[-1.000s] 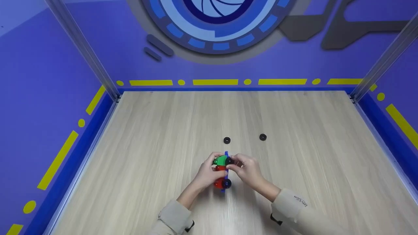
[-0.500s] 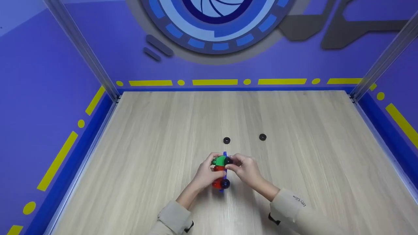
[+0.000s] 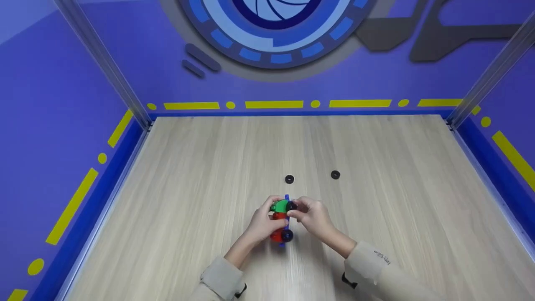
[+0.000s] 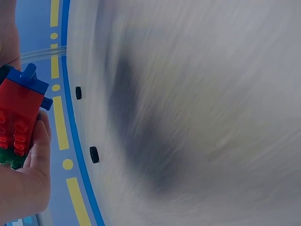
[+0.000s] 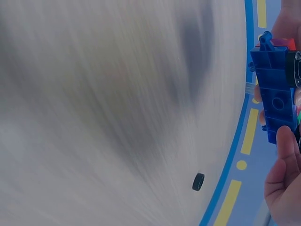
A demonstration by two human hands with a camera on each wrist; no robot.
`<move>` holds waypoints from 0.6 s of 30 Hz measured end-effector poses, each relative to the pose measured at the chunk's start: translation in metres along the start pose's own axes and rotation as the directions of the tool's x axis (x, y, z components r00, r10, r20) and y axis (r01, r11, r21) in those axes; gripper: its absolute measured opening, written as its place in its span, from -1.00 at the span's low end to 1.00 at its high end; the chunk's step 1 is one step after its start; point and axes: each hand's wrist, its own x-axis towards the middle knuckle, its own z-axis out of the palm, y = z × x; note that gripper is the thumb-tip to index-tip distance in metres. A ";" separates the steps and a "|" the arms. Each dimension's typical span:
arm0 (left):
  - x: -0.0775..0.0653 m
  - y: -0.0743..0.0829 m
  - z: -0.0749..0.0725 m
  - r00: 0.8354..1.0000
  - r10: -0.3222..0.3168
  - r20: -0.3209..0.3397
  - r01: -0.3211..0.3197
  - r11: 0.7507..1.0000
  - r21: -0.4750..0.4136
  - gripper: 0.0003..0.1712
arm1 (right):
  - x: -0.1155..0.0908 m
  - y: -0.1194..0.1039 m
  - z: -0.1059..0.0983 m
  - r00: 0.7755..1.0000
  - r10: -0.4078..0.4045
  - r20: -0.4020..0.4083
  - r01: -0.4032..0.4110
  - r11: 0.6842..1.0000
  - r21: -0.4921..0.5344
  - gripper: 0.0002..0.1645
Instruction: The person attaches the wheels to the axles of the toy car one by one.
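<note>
Both hands were busy on the same thing. The left hand (image 3: 263, 220) was curled round a small toy vehicle of glossy plastic bricks (image 3: 279, 215), thumb across its red side, while the right hand (image 3: 312, 214) pinched the round black wheel (image 3: 291, 205) at the far end, next to a shiny green plastic block (image 3: 281, 206). The vehicle sat between the hands, tipped sideways over the pale wood-grain table (image 3: 209, 167), its flat blue plastic base (image 5: 275, 89) turned rightward. Pretty likely that tilt was there to give the right hand access, with the left just steadying the body.

Count-wise: one vehicle, one base, one green block, two wheels on the upper side, counting the near black wheel (image 3: 286, 235). Red bricks? Couldn't tell, the thumb hid some. Two loose ones lay flat beyond, a left black ring (image 3: 289, 179) and a right black ring (image 3: 335, 174), probably left there for easy reach.
</note>
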 end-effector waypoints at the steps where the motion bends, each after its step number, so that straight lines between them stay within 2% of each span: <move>1: 0.000 0.000 0.000 1.000 0.001 -0.001 -0.001 1.000 0.004 -0.45 | 0.000 0.000 0.000 1.000 0.007 0.002 -0.007 1.000 0.004 -0.74; 5: 0.000 -0.001 0.001 1.000 -0.005 -0.005 0.005 1.000 0.011 -0.43 | 0.000 0.000 0.001 1.000 0.028 0.010 -0.028 0.999 0.015 -0.75; 12: 0.015 -0.031 0.005 1.000 -0.003 -0.010 0.003 1.000 0.028 -0.41 | -0.002 0.001 0.002 1.000 0.020 -0.011 -0.020 1.000 0.004 -0.76; 18: 0.015 -0.031 0.005 1.000 -0.001 -0.009 0.001 1.000 0.025 -0.41 | -0.003 0.001 0.002 1.000 0.007 -0.020 -0.007 1.000 -0.011 -0.76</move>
